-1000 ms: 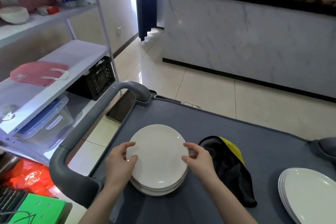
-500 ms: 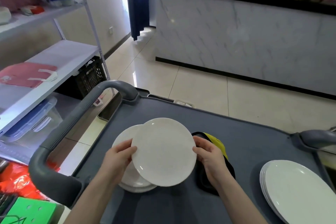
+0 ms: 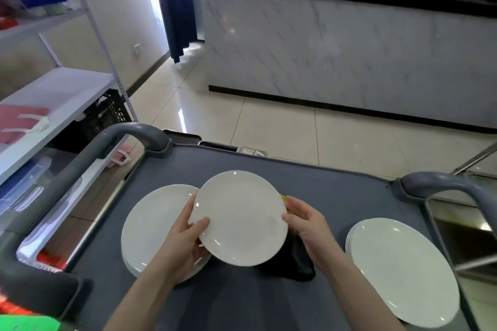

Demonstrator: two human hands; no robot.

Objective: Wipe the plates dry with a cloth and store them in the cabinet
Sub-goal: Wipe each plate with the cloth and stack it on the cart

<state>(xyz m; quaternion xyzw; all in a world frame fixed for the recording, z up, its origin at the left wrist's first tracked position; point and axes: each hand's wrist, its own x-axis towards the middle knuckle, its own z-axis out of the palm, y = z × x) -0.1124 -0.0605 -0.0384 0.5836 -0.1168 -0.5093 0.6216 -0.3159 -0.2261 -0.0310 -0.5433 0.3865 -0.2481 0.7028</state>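
Both hands on one white plate (image 3: pixel 240 219), which is held above the grey cart (image 3: pixel 336 196), roughly mid-deck.

Left hand (image 3: pixel 185 239): grips the plate's near-left rim, thumb on the top face, fingers tucked under and out of sight. The forearm comes up from the bottom edge, angled right.

Right hand (image 3: pixel 306 223): grips the right rim, thumb at the edge, fingers curled round behind and below it. The forearm comes up from the bottom edge, angled left. The wrists converge on the plate.

Plate position: its left edge overlaps the left stack (image 3: pixel 153 226) of white plates, and its right half sits over the dark cloth (image 3: pixel 290 263). The cloth is mostly hidden, with a yellow bit showing by the right fingers and a dark fold sticking out under the right wrist. Can't tell whether the plate touches the cloth.

Right stack (image 3: pixel 403 269) of plates sits at the cart's near-right corner, well apart from the hands.

Around it: curved cart handle (image 3: pixel 88 161) on the left, shelf rack (image 3: pixel 53 94) beyond it, marble-front counter (image 3: pixel 349 56) across the tiled floor.
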